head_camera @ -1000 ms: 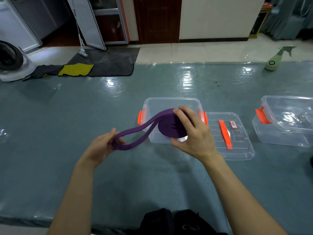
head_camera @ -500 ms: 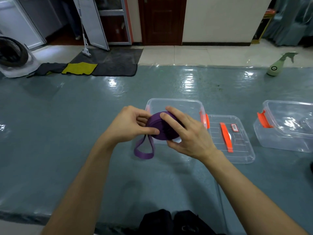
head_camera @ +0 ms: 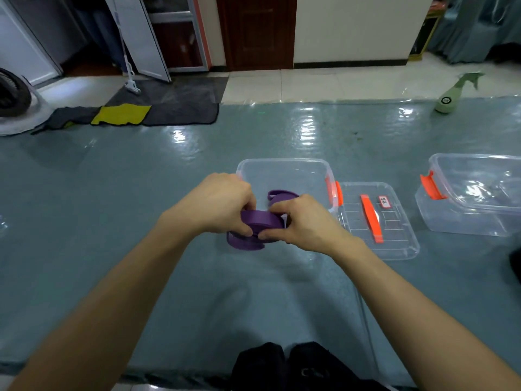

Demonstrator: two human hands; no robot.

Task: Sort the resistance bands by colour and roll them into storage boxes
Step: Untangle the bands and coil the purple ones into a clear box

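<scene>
Hands together: left hand point(head_camera: 217, 204) and right hand point(head_camera: 301, 221) both grip coiled purple band point(head_camera: 262, 220) over bench point(head_camera: 141, 193), at near wall of open clear box point(head_camera: 282, 166). Lid point(head_camera: 394, 251) lies just right of box.

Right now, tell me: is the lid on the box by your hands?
No, the lid lies on the table beside the open box.

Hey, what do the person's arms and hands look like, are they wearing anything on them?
Both arms are bare as far as the frame shows, with no sleeves in view. The left hand and right hand wear no gloves, and no ring, watch or wristband is visible.
</scene>
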